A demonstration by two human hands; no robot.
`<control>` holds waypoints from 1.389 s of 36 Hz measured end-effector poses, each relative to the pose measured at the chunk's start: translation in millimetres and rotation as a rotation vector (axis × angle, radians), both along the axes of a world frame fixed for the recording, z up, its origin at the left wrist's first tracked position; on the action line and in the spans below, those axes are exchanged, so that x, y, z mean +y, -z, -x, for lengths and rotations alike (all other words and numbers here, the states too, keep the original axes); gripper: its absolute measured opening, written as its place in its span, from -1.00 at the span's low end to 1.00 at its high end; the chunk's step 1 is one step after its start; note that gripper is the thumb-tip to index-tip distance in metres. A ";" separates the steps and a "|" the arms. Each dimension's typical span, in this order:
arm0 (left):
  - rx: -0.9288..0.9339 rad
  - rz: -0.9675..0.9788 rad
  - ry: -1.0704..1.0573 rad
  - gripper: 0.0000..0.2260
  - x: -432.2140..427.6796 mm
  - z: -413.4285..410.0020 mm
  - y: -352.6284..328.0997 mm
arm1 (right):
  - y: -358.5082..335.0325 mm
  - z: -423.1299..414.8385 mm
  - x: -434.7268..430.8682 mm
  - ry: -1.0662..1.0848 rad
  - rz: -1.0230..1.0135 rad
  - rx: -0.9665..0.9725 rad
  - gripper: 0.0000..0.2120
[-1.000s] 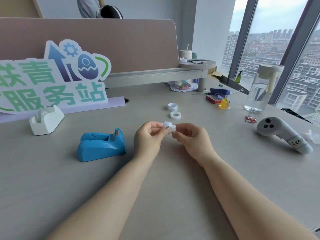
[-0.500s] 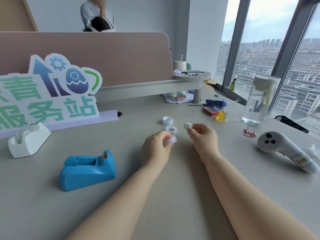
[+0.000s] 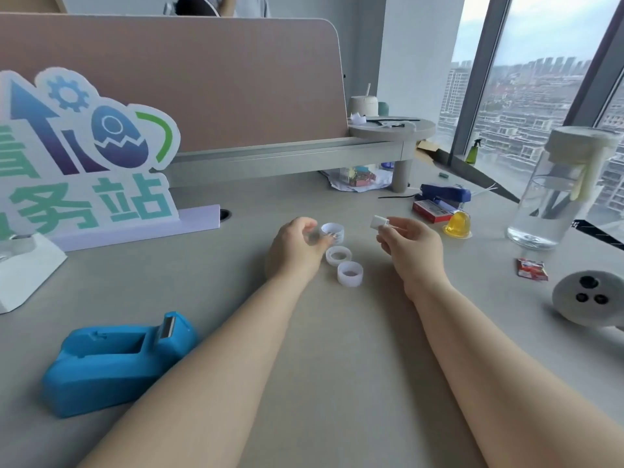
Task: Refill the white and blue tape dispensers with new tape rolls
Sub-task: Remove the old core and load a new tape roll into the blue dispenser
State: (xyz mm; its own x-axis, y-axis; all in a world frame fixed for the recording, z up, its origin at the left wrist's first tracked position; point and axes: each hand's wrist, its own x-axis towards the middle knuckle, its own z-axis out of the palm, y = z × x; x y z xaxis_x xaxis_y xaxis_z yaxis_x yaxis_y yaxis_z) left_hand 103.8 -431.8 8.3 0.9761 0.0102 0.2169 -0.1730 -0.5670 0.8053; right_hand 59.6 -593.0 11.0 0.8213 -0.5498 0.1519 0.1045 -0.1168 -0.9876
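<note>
The blue tape dispenser (image 3: 114,361) sits empty at the near left of the desk, and the white dispenser (image 3: 23,268) stands at the left edge. My left hand (image 3: 295,246) pinches the small stack of tape rolls (image 3: 332,229), thumb on its left and fingertips on its front. Just in front of the stack lie a flat tape roll (image 3: 338,255) and a taller white ring (image 3: 350,273). To their right, my right hand (image 3: 410,246) is raised and holds a small white spindle piece (image 3: 379,221) between thumb and fingers.
At the right are a water bottle (image 3: 557,197), a blue stapler (image 3: 445,194), a red box (image 3: 432,209), a yellow jelly cup (image 3: 457,224), a red packet (image 3: 531,269) and a grey controller (image 3: 591,300). A sign (image 3: 84,157) and a partition stand behind.
My hands have parted. The white ring from my left hand now lies on the desk, and that hand has reached forward to the stack of rolls. My right hand keeps the spindle piece.
</note>
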 end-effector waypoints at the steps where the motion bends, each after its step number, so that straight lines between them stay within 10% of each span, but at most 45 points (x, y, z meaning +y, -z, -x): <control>1: 0.017 -0.028 0.026 -0.60 -2.4 -5.2 -0.7 | 0.3 -1.8 -0.6 -0.002 0.005 0.001 -0.87; 13: 0.098 -0.088 0.005 -0.64 -13.2 -25.8 -2.9 | 4.0 -6.9 -0.9 -0.012 0.063 0.014 -0.86; 26: -0.057 0.407 -0.013 -0.74 20.2 69.0 -9.2 | -14.4 44.5 32.7 0.025 0.151 -0.119 -0.92; 50: 0.039 0.533 0.182 -0.71 110.7 226.0 -5.7 | -18.0 183.6 135.8 -0.554 -0.085 -0.003 -0.84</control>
State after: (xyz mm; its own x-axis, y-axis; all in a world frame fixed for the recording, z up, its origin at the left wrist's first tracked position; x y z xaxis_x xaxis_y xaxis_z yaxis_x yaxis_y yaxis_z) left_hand -122.3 -321.1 14.1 0.9796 -0.0610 0.1913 -0.1941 -0.0435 0.9800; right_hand -124.0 -457.2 29.0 0.9906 -0.0468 0.1282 0.1300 0.0367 -0.9908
